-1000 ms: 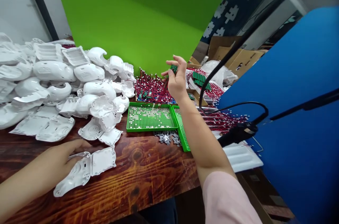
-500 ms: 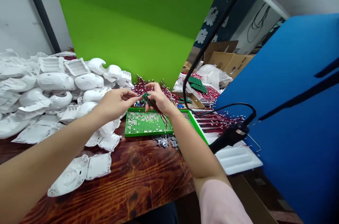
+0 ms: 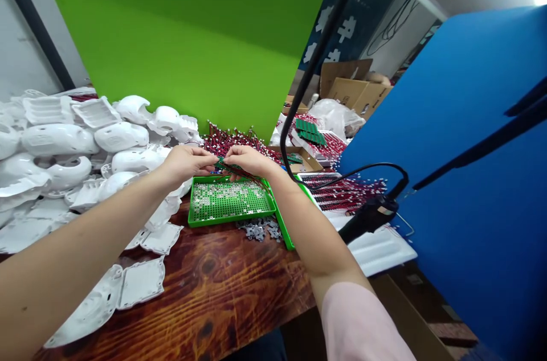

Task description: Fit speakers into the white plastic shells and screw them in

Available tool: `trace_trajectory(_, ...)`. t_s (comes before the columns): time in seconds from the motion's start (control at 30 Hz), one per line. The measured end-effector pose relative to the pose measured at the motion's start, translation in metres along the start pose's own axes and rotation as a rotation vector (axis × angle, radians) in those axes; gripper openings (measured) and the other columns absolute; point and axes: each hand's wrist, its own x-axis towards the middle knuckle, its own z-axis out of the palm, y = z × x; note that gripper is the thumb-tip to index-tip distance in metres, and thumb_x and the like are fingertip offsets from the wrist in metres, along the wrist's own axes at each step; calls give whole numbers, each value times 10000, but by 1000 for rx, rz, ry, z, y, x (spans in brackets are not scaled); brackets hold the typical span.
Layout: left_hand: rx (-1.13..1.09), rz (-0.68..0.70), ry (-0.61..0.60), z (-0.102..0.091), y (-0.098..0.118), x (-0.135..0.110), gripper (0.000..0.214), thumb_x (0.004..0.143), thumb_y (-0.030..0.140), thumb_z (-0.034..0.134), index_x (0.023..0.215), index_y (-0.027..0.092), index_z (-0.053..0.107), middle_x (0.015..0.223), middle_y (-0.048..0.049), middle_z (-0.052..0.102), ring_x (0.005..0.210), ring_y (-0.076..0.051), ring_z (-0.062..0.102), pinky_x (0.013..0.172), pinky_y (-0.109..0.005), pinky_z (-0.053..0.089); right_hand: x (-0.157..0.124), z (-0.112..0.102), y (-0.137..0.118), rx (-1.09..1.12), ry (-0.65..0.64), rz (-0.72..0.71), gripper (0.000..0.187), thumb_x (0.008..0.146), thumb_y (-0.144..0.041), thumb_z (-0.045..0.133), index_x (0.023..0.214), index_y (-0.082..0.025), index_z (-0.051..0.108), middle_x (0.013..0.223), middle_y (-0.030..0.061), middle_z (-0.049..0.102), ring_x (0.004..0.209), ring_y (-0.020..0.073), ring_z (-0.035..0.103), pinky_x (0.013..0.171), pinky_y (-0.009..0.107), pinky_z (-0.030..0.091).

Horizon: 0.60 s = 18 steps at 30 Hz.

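Note:
Both hands meet above the back edge of a green perforated tray [image 3: 231,218] strewn with small pale pieces. Between them is a small green circuit board [image 3: 220,163], largely covered by fingers. My left hand [image 3: 192,163] pinches its left side with thumb and forefinger. My right hand [image 3: 245,160] is closed around the board's other side, and dark red wires [image 3: 252,177] trail from under it toward the tray. What the fingertips do on the board is too small to make out.
White plastic shells [image 3: 60,139] pile up on the left. Small grey metal pieces [image 3: 258,230] lie before the tray. Red wires with white ends [image 3: 235,139] heap behind it. A black-handled tool [image 3: 371,216] hangs on a cable at right, near a blue panel [image 3: 470,122].
The view has turned slightly to the right. My right hand has turned palm-down over the circuit board, and the board has tilted flatter between the two hands.

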Motion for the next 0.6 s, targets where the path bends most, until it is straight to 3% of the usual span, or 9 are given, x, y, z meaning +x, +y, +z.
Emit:
trace_trajectory(0.2, 8, -7, -16, 2, -1, 19, 462, 512, 327, 872, 887, 101, 722, 769, -64, 689, 716, -146, 632, 647, -258, 546, 19, -4, 11, -46, 58, -13, 74, 862, -194, 541, 789, -190, 527, 607, -52, 577, 457, 106, 616, 411, 186, 446)
trace_trajectory(0.37, 91, -1, 35, 6, 2, 42, 240, 672, 218, 803, 799, 55, 681, 586, -59, 625, 576, -121, 583, 561, -220, 471, 34, -8, 15, -159, 147, -10, 121, 855, -214, 570, 750, -192, 512, 637, -52, 563, 496, 98, 630, 434, 176, 423)
trace_trajectory(0.5, 168, 14, 89, 13, -2, 61, 168, 779, 195, 753, 845, 67, 668, 619, -10, 612, 586, -97, 581, 583, -216, 489, 52, -9, 15, -323, 242, 38, 96, 826, -177, 552, 738, -197, 516, 594, -33, 577, 516, 129, 623, 473, 201, 425)
trace_trajectory(0.6, 211, 28, 115, 19, -8, 73, 137, 831, 202, 714, 885, 84, 669, 649, 11, 606, 607, -88, 582, 615, -220, 504, 62, -10, 14, -439, 296, 58, 69, 818, -182, 546, 752, -201, 549, 634, -2, 624, 651, 164, 660, 593, 225, 478)
